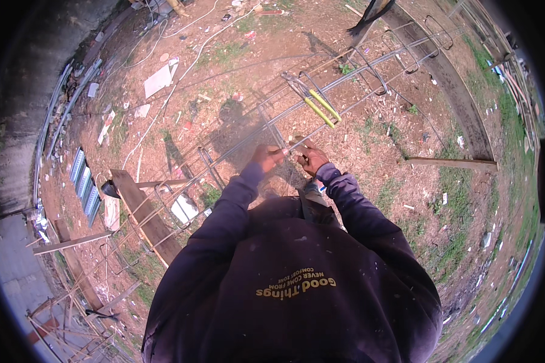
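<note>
A long rebar cage [233, 151] of thin steel bars and bent stirrups runs diagonally in front of me. At its near side my left hand [269, 157] is closed, its fingers at the lower corner of a stirrup [270, 124]. Just to the right, the fingers of my right hand [312, 159] are pinched together close to the same joint. Whatever lies between them is too small to make out. Beyond my right hand, a pair of pincers [322, 107] with yellow-green handles rests across the bars, touched by neither hand.
Wooden planks on the left [140, 209] and a board on the right [451, 163] stand near the cage. A post [372, 24] rises at the far end. Corrugated metal [85, 184], pale scraps [159, 80] and a cable [181, 78] litter the dirt. A wall [18, 109] borders the left.
</note>
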`<state>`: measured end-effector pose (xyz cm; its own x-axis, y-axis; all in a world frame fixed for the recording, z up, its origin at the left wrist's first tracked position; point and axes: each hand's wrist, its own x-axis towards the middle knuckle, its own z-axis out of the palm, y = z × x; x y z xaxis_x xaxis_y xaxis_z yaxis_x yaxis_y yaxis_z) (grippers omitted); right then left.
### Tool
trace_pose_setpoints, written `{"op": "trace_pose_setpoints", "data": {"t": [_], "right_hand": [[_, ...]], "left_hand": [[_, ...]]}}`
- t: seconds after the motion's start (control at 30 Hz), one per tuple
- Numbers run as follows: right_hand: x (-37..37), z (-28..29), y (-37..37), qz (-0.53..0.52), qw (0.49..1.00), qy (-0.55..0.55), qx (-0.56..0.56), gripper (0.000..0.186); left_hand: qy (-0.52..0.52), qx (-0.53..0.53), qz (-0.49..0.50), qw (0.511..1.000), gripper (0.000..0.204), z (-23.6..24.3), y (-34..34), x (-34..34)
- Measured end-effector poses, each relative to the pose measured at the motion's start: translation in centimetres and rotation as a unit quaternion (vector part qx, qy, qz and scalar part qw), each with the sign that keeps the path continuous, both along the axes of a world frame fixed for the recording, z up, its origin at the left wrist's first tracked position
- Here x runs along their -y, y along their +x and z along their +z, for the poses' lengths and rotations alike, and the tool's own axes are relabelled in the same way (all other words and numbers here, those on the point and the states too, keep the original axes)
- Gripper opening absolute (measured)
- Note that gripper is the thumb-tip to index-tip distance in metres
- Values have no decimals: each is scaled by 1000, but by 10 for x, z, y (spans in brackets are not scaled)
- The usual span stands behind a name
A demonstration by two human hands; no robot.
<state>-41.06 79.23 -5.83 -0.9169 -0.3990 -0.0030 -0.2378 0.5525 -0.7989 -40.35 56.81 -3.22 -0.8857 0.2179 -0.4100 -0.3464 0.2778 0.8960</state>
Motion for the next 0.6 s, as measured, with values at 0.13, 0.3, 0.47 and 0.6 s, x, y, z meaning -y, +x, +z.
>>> {"op": "trace_pose_setpoints", "data": {"t": [0.13,0.3,0.47,0.6], "right_hand": [[0,9,3,99,990,87,-44,33],[10,44,22,64,983,172,-11,30],[32,71,49,-6,963,195,-184,44],[45,63,57,9,947,280,-155,49]], "left_hand": [[9,-27,29,999,35,-1,2,-4],[-24,-86,31,996,34,-2,7,-9],[-55,-123,19,991,32,-4,9,-7],[-46,-104,12,993,30,-6,4,-7]]}}
